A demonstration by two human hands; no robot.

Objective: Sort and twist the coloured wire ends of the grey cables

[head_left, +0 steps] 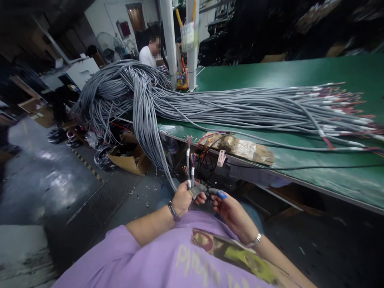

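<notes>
My left hand (183,199) is closed round several grey cable ends (189,160) that stand upright, their stripped coloured wires fanning out at the top. My right hand (231,210) sits just to the right of it, fingers curled in a pinch near the left thumb, with blue and grey fingertip covers (221,195); what it grips is too small to make out. Both hands hover in front of my lilac shirt, below the edge of the green workbench (300,164). The held cables trail up to a big grey cable bundle (240,106) lying across the bench.
The bundle hangs off the bench's left end in a heap (120,88) toward the floor. A taped cardboard piece (240,147) and a small white clip (221,157) lie at the bench edge. White posts (169,44) stand behind; another person (148,52) sits far back. Cardboard boxes (129,160) lie on the floor.
</notes>
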